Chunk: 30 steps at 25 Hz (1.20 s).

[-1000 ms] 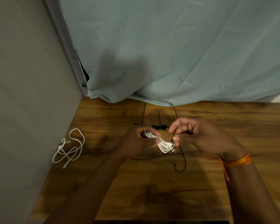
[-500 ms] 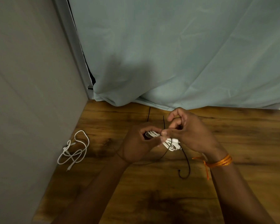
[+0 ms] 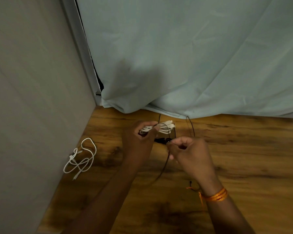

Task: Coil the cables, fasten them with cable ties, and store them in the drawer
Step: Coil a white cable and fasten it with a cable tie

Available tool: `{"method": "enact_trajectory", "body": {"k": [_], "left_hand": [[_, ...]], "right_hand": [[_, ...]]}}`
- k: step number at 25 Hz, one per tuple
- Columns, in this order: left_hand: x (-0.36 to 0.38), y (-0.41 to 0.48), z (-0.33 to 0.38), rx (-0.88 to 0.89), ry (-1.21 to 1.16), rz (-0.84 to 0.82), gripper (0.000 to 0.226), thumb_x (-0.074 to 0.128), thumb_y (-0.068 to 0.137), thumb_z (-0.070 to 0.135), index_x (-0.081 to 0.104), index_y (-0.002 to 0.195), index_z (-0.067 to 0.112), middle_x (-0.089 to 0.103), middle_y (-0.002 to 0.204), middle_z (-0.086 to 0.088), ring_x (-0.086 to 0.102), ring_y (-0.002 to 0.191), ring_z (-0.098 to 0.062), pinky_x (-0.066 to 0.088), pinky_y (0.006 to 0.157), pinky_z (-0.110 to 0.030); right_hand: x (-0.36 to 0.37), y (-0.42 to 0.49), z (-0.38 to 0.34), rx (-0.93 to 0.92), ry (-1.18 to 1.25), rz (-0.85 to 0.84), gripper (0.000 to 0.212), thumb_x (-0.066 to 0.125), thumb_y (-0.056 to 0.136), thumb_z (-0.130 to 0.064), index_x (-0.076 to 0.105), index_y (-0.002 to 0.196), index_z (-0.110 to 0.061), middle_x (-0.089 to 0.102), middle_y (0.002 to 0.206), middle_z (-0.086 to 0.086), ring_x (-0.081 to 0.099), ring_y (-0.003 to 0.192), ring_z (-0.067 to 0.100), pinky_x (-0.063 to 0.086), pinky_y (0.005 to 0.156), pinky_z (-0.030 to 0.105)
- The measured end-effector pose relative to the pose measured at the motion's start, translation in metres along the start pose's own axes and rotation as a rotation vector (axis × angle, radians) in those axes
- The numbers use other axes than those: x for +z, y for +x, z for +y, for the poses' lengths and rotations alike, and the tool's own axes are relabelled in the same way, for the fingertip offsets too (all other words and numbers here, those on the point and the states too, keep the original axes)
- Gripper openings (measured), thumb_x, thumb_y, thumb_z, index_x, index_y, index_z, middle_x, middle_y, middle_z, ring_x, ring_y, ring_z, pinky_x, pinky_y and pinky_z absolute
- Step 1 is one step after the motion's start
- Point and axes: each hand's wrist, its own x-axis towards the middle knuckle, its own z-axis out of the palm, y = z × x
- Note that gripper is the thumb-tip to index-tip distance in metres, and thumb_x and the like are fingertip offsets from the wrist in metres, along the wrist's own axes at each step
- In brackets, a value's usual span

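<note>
2 hands meet mid-frame in the head view. Our left hand (image 3: 140, 141) grips the coiled white cable (image 3: 161, 128) just above the table (image 3: 243, 149). Our right hand (image 3: 189, 152), against the coil 0.5 s ago, has drawn off toward the lower right, pinching the thin dark tie (image 3: 165, 164) looped over it. We judge the tie is being tightened. 1 loose white cable (image 3: 82, 163) waits at the left.

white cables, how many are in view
2. One, a coiled white cable, is gripped in the left hand; a loose white cable lies on the table by the wall. The curtain may hide more.
</note>
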Motion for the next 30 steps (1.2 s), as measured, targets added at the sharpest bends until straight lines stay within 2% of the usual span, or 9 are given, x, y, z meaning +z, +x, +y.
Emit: {"method": "enact_trajectory", "body": {"k": [5,9,13,17,19,23,26,28,30], "left_hand": [[-0.006,-0.001,0.011,-0.365,-0.486,-0.114,0.021,0.072,0.078,0.005,0.072,0.099,0.007,0.075,0.090,-0.010,0.070,0.074,-0.015,0.056,0.067,-0.021],[-0.003,-0.004,0.012,-0.452,-0.657,-0.268,0.033,0.072,0.071,0.009,0.070,0.103,0.004,0.074,0.096,-0.014,0.068,0.077,-0.016,0.054,0.067,-0.019],[0.000,-0.002,0.015,-0.452,-0.650,-0.267,0.039,0.072,0.071,0.008,0.067,0.109,0.001,0.072,0.091,-0.016,0.065,0.072,-0.017,0.054,0.065,-0.019],[-0.010,0.001,0.013,-0.422,-0.556,-0.286,0.037,0.071,0.076,0.006,0.067,0.114,0.004,0.072,0.097,-0.013,0.063,0.073,-0.014,0.052,0.065,-0.019],[-0.012,0.003,0.012,-0.383,-0.476,-0.279,0.032,0.070,0.080,0.005,0.069,0.112,0.010,0.073,0.095,-0.010,0.064,0.074,-0.013,0.053,0.067,-0.020],[-0.013,0.005,0.012,-0.306,-0.302,-0.251,0.023,0.064,0.087,0.002,0.072,0.107,0.011,0.071,0.088,-0.021,0.063,0.074,-0.018,0.052,0.066,-0.021],[-0.013,0.006,0.011,-0.273,-0.245,-0.210,0.021,0.063,0.087,0.002,0.074,0.100,0.014,0.072,0.088,-0.017,0.062,0.073,-0.020,0.053,0.067,-0.026],[-0.014,0.008,0.008,-0.279,-0.240,-0.166,0.024,0.065,0.086,0.004,0.076,0.096,0.024,0.073,0.085,-0.014,0.061,0.071,-0.019,0.053,0.072,-0.035],[-0.016,0.010,0.004,-0.289,-0.227,-0.126,0.028,0.065,0.086,0.005,0.076,0.092,0.031,0.073,0.083,-0.012,0.062,0.069,-0.018,0.054,0.074,-0.037]], "right_hand": [[-0.014,0.017,0.013,-0.124,0.095,0.331,0.004,0.073,0.085,-0.019,0.075,0.082,-0.021,0.070,0.066,-0.007,0.066,0.060,0.008,0.056,0.062,0.030],[-0.010,0.029,0.016,-0.072,0.274,0.269,0.021,0.069,0.080,0.006,0.076,0.093,-0.009,0.071,0.067,0.001,0.059,0.049,0.002,0.050,0.051,0.018],[0.008,0.023,0.016,-0.111,0.393,0.071,0.021,0.070,0.080,0.005,0.078,0.083,-0.014,0.069,0.057,-0.003,0.056,0.051,0.007,0.047,0.053,0.019],[0.013,0.015,0.019,-0.248,0.382,0.016,0.017,0.073,0.083,-0.004,0.076,0.077,-0.020,0.066,0.055,-0.011,0.056,0.054,0.007,0.047,0.056,0.019],[0.016,0.014,0.021,-0.255,0.361,-0.002,0.020,0.073,0.084,-0.007,0.074,0.074,-0.024,0.063,0.054,-0.006,0.054,0.053,0.011,0.046,0.055,0.024],[0.022,0.012,0.024,-0.136,0.454,-0.064,0.014,0.072,0.086,-0.010,0.077,0.093,-0.021,0.072,0.069,0.005,0.057,0.055,0.013,0.048,0.053,0.025],[0.027,0.012,0.019,0.058,0.624,-0.081,0.025,0.073,0.084,-0.007,0.067,0.107,-0.014,0.073,0.073,0.010,0.057,0.049,0.012,0.048,0.047,0.026],[0.029,0.009,0.016,0.127,0.732,-0.059,0.034,0.074,0.081,-0.002,0.057,0.109,-0.010,0.072,0.073,0.014,0.058,0.046,0.017,0.049,0.045,0.027],[0.031,0.004,0.014,0.106,0.738,-0.065,0.025,0.071,0.082,0.002,0.060,0.102,-0.008,0.072,0.075,0.016,0.060,0.049,0.020,0.051,0.048,0.029]]}}
